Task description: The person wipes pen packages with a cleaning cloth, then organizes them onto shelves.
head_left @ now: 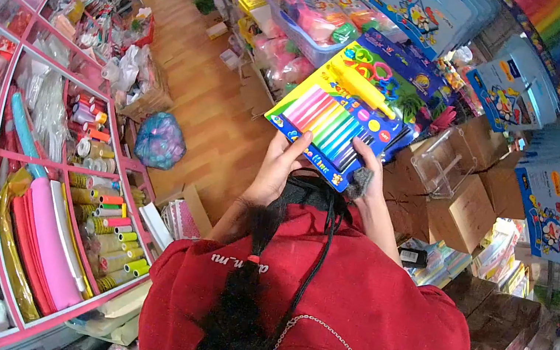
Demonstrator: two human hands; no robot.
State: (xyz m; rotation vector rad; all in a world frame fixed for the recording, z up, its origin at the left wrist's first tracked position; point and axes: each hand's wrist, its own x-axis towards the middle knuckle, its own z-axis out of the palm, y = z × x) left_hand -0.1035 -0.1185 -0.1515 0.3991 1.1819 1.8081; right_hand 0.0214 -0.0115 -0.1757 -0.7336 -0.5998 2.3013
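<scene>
A modelling clay set (316,118) is held out in front of my chest, its colored clay sticks, yellow roller and small cutters showing on the face. My left hand (277,167) is closed on its lower left edge, thumb on the front. On the lower right, my right hand (371,182) grips it too, thumb laid over the sticks; the fingers behind are hidden. Something grey and fuzzy (359,182) sits against the right palm, and I cannot tell what it is. Dark blue packs (417,75) lie just beyond the set.
Pink-framed shelves (10,90) with ribbon rolls (109,220) and sheets stand on the left. A plastic bag bundle (161,140) sits on the wooden floor (199,78). To the right are cardboard boxes (464,215) and hanging blue packs (552,201); a plastic basket (307,41) stands ahead.
</scene>
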